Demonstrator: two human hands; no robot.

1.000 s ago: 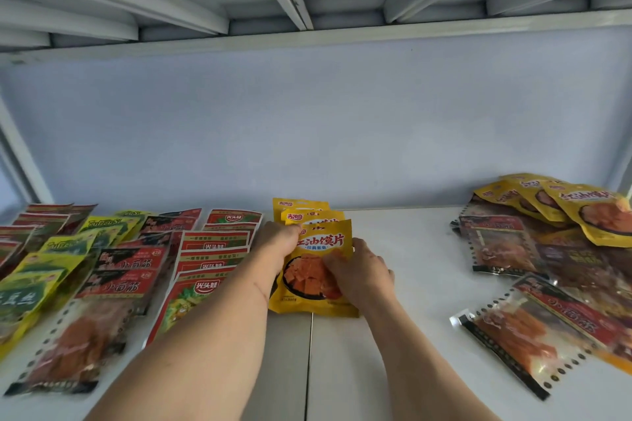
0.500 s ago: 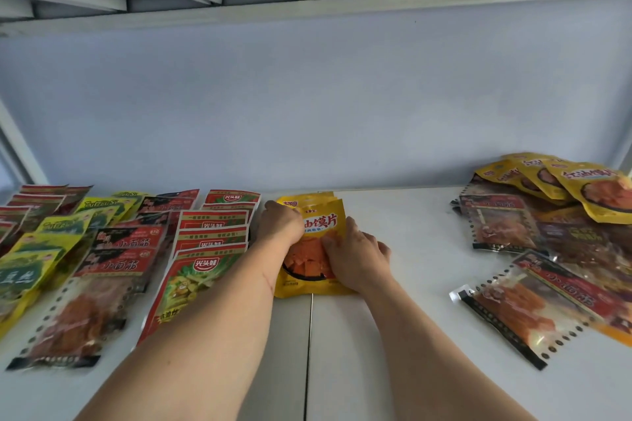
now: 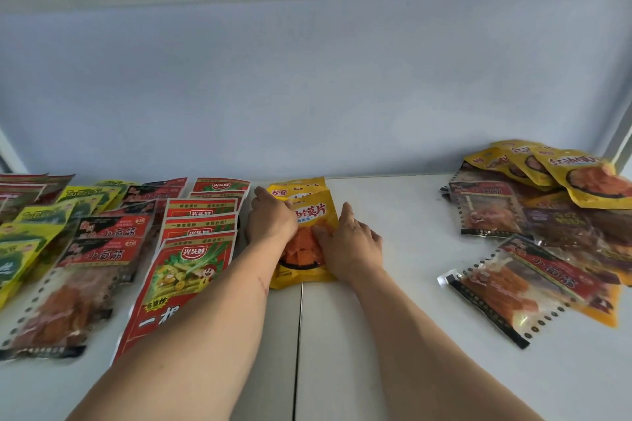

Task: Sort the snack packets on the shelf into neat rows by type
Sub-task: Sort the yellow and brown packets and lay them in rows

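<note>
A yellow packet (image 3: 313,214) with orange pieces pictured lies on top of a short stack of the same yellow packets (image 3: 295,185) at the middle of the white shelf (image 3: 393,284). My left hand (image 3: 270,219) rests against the packet's left edge with its thumb on the front. My right hand (image 3: 349,243) presses on its right side, thumb on the picture and one finger stretched along the edge. Sorted rows lie to the left: red-and-green packets (image 3: 198,249), black-and-red clear packets (image 3: 102,249), green-yellow packets (image 3: 30,232).
An unsorted heap at the right holds yellow packets (image 3: 578,178), clear packets with perforated edges (image 3: 519,280) and dark ones (image 3: 561,225). The blue back wall (image 3: 307,96) stands just behind the stack. A shelf seam (image 3: 300,335) runs forward between my arms. A metal frame spans overhead.
The yellow packet has gone back and down onto the stack, covering most of the packets beneath. Both hands moved with it and now lie flatter on its sides.
</note>
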